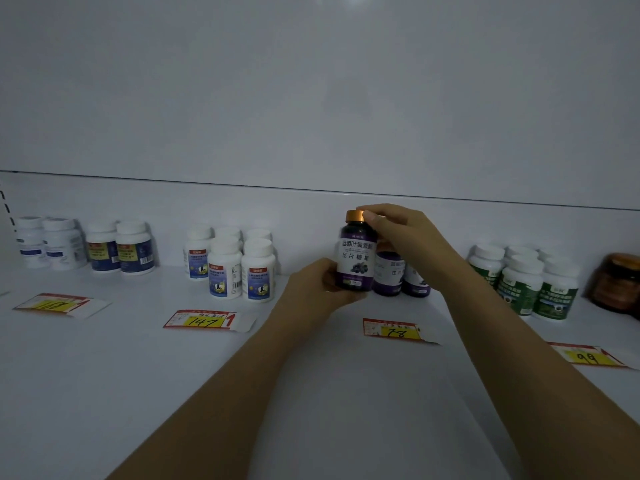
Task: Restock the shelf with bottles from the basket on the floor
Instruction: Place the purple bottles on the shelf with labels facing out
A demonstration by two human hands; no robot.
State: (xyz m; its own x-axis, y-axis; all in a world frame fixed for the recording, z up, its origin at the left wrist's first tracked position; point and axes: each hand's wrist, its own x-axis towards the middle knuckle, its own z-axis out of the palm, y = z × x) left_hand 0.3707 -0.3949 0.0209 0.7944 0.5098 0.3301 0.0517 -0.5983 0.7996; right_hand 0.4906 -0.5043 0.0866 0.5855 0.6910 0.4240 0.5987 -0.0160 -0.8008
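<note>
The left hand (318, 289) grips the purple bottle (356, 261) low and the right hand (401, 233) fingers (373, 216) pinch its gold cap (354, 215), seemingly to face the label outward.

Bottle (356, 261) before 2 bottles (389, 277); shelf (311, 393) beneath

Dark purple bottle (356, 258) — orange-gold cap, white shelf (138, 341), yellow-and-red price tags (204, 320), possibly brown jar (618, 282).

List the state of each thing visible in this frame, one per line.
Purple bottle: upright, capped, held in both hands.
Left hand: grips the bottle's base.
Right hand: fingers pinch the orange cap.
Shelved purple bottles: upright, behind the held one.
Green-label bottles: upright, capped, grouped.
Blue-label bottles: upright, capped, grouped.
Price tags: lying flat on the shelf.
</note>
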